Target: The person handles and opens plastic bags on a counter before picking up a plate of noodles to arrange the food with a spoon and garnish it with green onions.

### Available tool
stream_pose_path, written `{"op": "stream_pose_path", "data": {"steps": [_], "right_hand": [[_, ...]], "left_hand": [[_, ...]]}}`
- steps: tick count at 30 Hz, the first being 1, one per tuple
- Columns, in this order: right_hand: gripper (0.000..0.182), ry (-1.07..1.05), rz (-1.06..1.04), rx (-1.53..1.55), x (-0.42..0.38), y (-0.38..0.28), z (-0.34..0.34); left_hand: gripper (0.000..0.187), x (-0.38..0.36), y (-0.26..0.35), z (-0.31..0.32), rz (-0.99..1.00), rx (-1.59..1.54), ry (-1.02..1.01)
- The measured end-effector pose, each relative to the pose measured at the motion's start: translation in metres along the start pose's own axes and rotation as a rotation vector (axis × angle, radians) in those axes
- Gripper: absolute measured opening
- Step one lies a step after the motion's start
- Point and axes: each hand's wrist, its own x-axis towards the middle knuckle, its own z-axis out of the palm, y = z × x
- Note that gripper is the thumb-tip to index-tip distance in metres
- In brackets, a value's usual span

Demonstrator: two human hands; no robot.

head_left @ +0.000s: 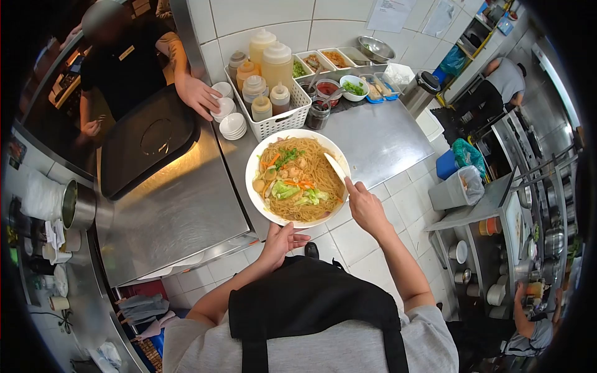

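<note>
A large white bowl of noodles with shrimp, carrot strips and green leaves is at the centre, over the counter's front edge. My left hand holds the bowl's near rim from below, its fingers partly hidden under it. In my right hand is a white spoon, its bowl end resting on the noodles at the right side. The fingers of my right hand are wrapped round its handle, close to the bowl's right rim.
Beyond the bowl stand a white basket of sauce bottles, small stacked dishes and topping trays. A person at the left reaches toward the dishes, beside a black tray. Other people work at the right.
</note>
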Motion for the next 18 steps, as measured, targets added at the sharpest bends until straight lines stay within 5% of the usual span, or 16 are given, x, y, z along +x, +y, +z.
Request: {"op": "stream_pose_path", "data": {"steps": [12, 18], "right_hand": [[0.049, 0.246, 0.019, 0.436, -0.053, -0.048, 0.05], [0.048, 0.245, -0.033, 0.373, -0.05, -0.035, 0.026]], "left_hand": [[0.032, 0.003, 0.007, -0.022, 0.015, 0.068, 0.017], [0.033, 0.002, 0.013, -0.023, -0.001, 0.103, 0.043]]}}
